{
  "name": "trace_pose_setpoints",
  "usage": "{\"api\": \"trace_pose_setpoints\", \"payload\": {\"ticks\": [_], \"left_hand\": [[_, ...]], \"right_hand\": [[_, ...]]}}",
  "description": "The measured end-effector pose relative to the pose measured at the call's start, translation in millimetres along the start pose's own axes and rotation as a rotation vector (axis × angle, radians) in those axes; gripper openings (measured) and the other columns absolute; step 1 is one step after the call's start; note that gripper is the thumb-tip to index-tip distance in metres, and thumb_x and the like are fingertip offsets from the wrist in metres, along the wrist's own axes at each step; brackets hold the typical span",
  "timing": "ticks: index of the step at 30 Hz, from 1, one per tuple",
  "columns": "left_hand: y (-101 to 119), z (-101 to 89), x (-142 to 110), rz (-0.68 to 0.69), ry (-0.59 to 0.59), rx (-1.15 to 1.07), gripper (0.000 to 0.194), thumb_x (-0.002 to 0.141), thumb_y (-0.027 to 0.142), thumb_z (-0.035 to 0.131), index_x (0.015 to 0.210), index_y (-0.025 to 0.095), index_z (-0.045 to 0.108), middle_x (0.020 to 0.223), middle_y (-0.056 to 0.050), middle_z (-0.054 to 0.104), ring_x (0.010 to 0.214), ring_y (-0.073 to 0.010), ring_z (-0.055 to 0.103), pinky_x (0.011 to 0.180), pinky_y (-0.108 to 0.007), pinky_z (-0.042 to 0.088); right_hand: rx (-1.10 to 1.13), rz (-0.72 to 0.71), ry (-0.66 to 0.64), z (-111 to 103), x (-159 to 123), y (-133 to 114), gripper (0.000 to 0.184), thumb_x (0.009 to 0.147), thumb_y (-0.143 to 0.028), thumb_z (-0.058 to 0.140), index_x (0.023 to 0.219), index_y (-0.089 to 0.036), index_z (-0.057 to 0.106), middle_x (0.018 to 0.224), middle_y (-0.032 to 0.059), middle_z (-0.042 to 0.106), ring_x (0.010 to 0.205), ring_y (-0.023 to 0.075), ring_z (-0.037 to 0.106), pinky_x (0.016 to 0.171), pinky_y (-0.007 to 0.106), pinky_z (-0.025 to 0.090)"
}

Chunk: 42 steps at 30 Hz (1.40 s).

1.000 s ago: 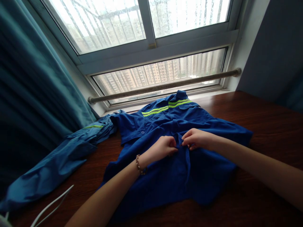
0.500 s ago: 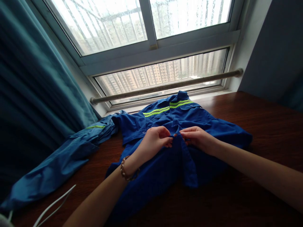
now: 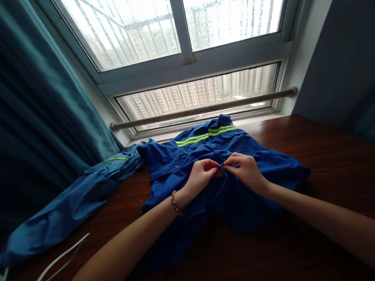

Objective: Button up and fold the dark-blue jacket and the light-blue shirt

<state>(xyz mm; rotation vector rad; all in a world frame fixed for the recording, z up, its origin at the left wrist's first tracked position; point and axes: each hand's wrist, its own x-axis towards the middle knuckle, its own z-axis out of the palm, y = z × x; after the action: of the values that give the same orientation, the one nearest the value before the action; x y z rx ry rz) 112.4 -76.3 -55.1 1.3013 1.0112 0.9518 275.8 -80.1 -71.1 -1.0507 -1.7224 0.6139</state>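
A blue work shirt [image 3: 187, 160] with yellow-green reflective stripes lies face up on a dark wooden table [image 3: 322, 156], collar toward the window. My left hand [image 3: 202, 173] and my right hand [image 3: 246, 168] meet at the shirt's front opening, mid-chest. Both are closed in a pinch on the two front edges of the cloth, fingertips almost touching. A bead bracelet [image 3: 175, 203] sits on my left wrist. One long sleeve [image 3: 73, 203] trails off to the left across the table.
A window with a metal rail [image 3: 205, 109] runs along the table's far edge. A teal curtain [image 3: 43, 101] hangs at the left. A white cable [image 3: 61, 255] lies at the near left corner. A dark wall stands at the right.
Both hands have moved a little farther up the shirt front toward the collar, still pinching the edges. The lower hem has been drawn up and bunched nearer the hands.
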Motion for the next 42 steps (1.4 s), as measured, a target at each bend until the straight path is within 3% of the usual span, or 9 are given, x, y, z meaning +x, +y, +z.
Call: {"api": "trace_pose_setpoints", "payload": {"ticks": [4, 11, 17, 24, 30, 36, 42], "left_hand": [[-11.2, 1.4, 1.9, -0.053, -0.006, -0.077, 0.024, 0.065, 0.032, 0.068, 0.075, 0.011, 0.061, 0.069, 0.000, 0.063, 0.064, -0.0111, 0.061, 0.067, -0.024, 0.051], [-27.1, -2.8, -4.7, -0.126, 0.106, -0.130, 0.037, 0.053, 0.039, 0.076, 0.068, 0.011, 0.056, 0.064, 0.000, 0.060, 0.061, -0.0117, 0.058, 0.061, -0.025, 0.050], [-31.8, -3.9, -4.5, -0.027, 0.125, -0.045, 0.031, 0.060, 0.036, 0.071, 0.071, 0.013, 0.053, 0.064, 0.002, 0.058, 0.058, -0.0092, 0.055, 0.057, -0.022, 0.046], [-38.7, 0.4, -11.0, 0.152, 0.133, 0.098, 0.025, 0.075, 0.028, 0.056, 0.092, 0.020, 0.039, 0.061, 0.005, 0.053, 0.053, -0.0082, 0.050, 0.052, -0.019, 0.039], [-35.0, 3.4, -15.6, 0.199, 0.142, 0.172, 0.021, 0.078, 0.028, 0.052, 0.093, 0.020, 0.040, 0.063, 0.005, 0.050, 0.053, -0.0074, 0.047, 0.050, -0.018, 0.034], [-32.5, 6.4, -20.5, 0.204, 0.101, 0.165, 0.023, 0.077, 0.028, 0.055, 0.095, 0.020, 0.042, 0.073, 0.002, 0.053, 0.065, -0.0087, 0.052, 0.058, -0.019, 0.039], [-28.5, 7.0, -20.6, 0.189, -0.029, 0.046, 0.029, 0.073, 0.017, 0.058, 0.097, 0.019, 0.041, 0.080, 0.001, 0.056, 0.073, -0.0097, 0.055, 0.066, -0.021, 0.042]], "right_hand": [[-0.151, -0.063, -0.011, 3.0, -1.7, 3.7, 0.007, 0.073, -0.019, 0.063, 0.066, -0.018, 0.062, 0.071, 0.0006, 0.057, 0.065, 0.0133, 0.054, 0.058, 0.023, 0.042], [-0.176, -0.122, -0.082, 16.5, -14.1, 8.7, 0.008, 0.072, -0.013, 0.062, 0.072, -0.018, 0.055, 0.075, -0.0001, 0.053, 0.068, 0.0128, 0.052, 0.062, 0.023, 0.041], [-0.019, -0.028, -0.097, 17.5, -14.6, 6.4, 0.009, 0.072, -0.023, 0.064, 0.075, -0.019, 0.057, 0.076, 0.0002, 0.057, 0.072, 0.0141, 0.054, 0.061, 0.023, 0.043], [0.115, 0.116, -0.155, 20.3, -13.9, 6.3, 0.026, 0.081, -0.040, 0.054, 0.072, -0.016, 0.056, 0.068, 0.0008, 0.057, 0.066, 0.0139, 0.053, 0.060, 0.023, 0.040], [0.041, 0.006, -0.217, 19.6, -14.3, 7.7, 0.027, 0.086, -0.038, 0.047, 0.069, -0.017, 0.050, 0.063, -0.0021, 0.049, 0.059, 0.0111, 0.046, 0.055, 0.022, 0.033], [-0.022, -0.028, -0.210, 21.9, -15.1, 14.3, 0.027, 0.089, -0.029, 0.037, 0.065, -0.017, 0.042, 0.059, -0.0030, 0.043, 0.054, 0.0099, 0.042, 0.054, 0.023, 0.030], [0.083, 0.076, -0.208, 19.3, -10.7, 17.7, 0.030, 0.086, -0.034, 0.041, 0.062, -0.016, 0.046, 0.058, -0.0025, 0.044, 0.057, 0.0107, 0.041, 0.054, 0.023, 0.030]]}}
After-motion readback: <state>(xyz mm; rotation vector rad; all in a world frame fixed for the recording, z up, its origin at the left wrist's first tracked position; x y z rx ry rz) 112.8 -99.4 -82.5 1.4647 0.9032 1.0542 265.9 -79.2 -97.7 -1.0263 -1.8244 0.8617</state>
